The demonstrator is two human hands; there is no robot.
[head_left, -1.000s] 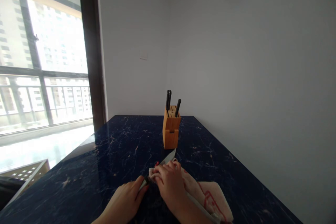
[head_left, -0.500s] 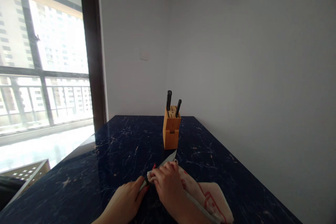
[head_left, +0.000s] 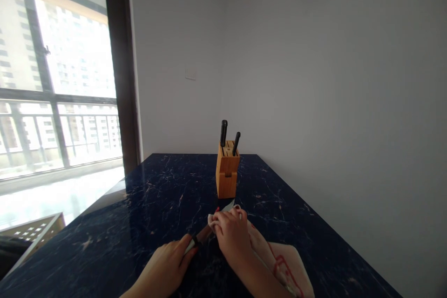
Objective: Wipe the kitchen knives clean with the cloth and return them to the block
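My left hand (head_left: 171,260) is closed around the pale handle of a knife (head_left: 203,234), whose blade points away and to the right. A pinkish-white cloth (head_left: 279,260) with red line patterns is bunched in my right hand (head_left: 232,233), which presses it round the blade. Only the blade's tip and the stretch near the handle show; the middle is covered by cloth and fingers. The loose part of the cloth trails over the table beneath my right forearm. Just beyond the blade tip stands a wooden knife block (head_left: 226,177) with black-handled knives (head_left: 224,133) in its slots.
The dark blue marbled table (head_left: 167,186) runs back toward the grey wall (head_left: 314,79). At the lower left, beside the table, is a light-coloured perforated bin or crate (head_left: 35,233) with something dark in it. A large window (head_left: 80,56) is on the left.
My right hand and the cloth have slid along the blade toward its tip, baring the part near the handle. My left hand has stayed nearly in place.
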